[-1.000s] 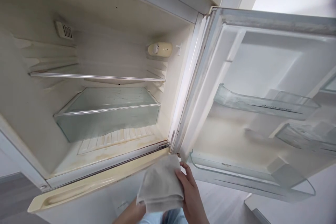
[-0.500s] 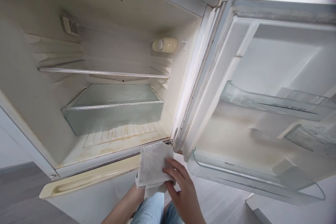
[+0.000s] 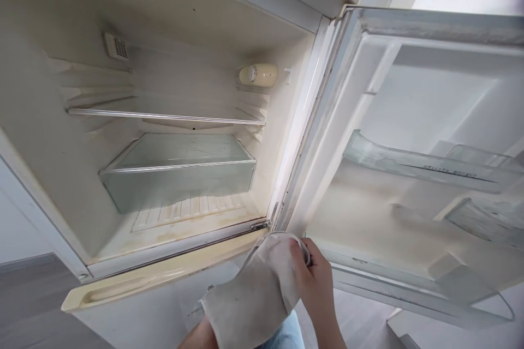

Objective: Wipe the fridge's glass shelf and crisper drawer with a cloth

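Clock positions are read in the head view, with the right hand [image 3: 314, 275] as dial centre. The workspace is bounded at 10 o'clock by the metal hinge [image 3: 259, 226], at 9 by the cream ledge [image 3: 164, 268] of the lower door, and at 3 by the clear bottom bin [image 3: 393, 290]. The near end of this bin is covered by the right hand; whether contact is made cannot be told. The fridge door [image 3: 360, 114] is swung wide towards 1 o'clock. Open room is found at 10 o'clock inside the cabinet, between the upper shelf [image 3: 164, 115] and the clear drawer [image 3: 180, 188]; floor [image 3: 362, 313] is visible at 4.

The grey cloth [image 3: 254, 308] is draped at 8 o'clock, in front of the ledge. Its upper right end is gripped by the right hand: thumb laid over the near face, fingers curled behind, closed on a fold. The left hand [image 3: 204, 334] is mostly covered by the cloth at 8 o'clock; its finger opening cannot be told.
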### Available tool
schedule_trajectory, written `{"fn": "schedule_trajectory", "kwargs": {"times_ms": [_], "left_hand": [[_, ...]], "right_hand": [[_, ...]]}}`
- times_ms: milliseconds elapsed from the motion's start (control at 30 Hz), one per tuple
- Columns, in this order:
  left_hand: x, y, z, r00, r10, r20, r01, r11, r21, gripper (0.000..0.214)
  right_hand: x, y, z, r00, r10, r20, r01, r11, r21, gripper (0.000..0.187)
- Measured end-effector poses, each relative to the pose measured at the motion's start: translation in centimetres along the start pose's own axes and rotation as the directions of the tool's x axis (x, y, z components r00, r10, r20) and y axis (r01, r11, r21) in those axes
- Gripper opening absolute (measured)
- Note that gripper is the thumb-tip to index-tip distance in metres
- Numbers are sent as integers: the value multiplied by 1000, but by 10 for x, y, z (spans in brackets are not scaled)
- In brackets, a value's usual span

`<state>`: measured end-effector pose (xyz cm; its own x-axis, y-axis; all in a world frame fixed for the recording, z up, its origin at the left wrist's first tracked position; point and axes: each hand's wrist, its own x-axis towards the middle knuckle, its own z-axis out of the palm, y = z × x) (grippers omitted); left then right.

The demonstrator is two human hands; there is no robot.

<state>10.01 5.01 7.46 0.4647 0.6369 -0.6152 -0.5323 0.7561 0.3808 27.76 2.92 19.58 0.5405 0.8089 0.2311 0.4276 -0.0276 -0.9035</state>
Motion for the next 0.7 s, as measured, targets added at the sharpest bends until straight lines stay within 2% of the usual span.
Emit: {"fn": "schedule_trajectory", "kwargs": {"times_ms": [33,67,133,167,233,300,367,433,533,600,700], "left_hand": [[-4,3,-2,998,16,-64,-19,999,-39,41],[-8,6,-3,998,19,-68,-22,998,-57,35],[-16,17,-4,999,33,15,-32,999,-16,24],[-19,22,-4,998,51,42,-52,998,21,26],[-24,32,-1,986,161,48,-165,983,76,29],[-26,39,2,964,264,-10,-261,958,123,34],[-26,39,1,956,289,-57,-277,948,156,37],[-24,35,-3,965,264,-9,-258,951,172,34],[-20,29,-10,969,198,146,-227,948,222,45],[-17,29,-13,965,174,198,-225,933,279,40],[-15,40,-16,957,169,236,-252,887,386,41]], "right_hand": [[1,0,-4,999,18,-39,-18,1000,5,46],[2,0,-7,997,34,-72,-33,999,12,44],[3,3,-14,994,48,-101,-46,999,19,45],[4,6,-17,995,35,-93,-33,999,13,47],[6,11,-21,998,-29,-53,28,999,-18,46],[8,17,-25,993,-118,-5,118,992,-52,43],[11,19,-28,975,-220,42,222,973,-65,37],[12,18,-31,941,-327,85,332,942,-55,32],[12,14,-36,901,-414,127,422,905,-48,30],[9,12,-40,922,-362,137,373,925,-69,29],[3,15,-47,972,-195,132,205,976,-69,30]]}}
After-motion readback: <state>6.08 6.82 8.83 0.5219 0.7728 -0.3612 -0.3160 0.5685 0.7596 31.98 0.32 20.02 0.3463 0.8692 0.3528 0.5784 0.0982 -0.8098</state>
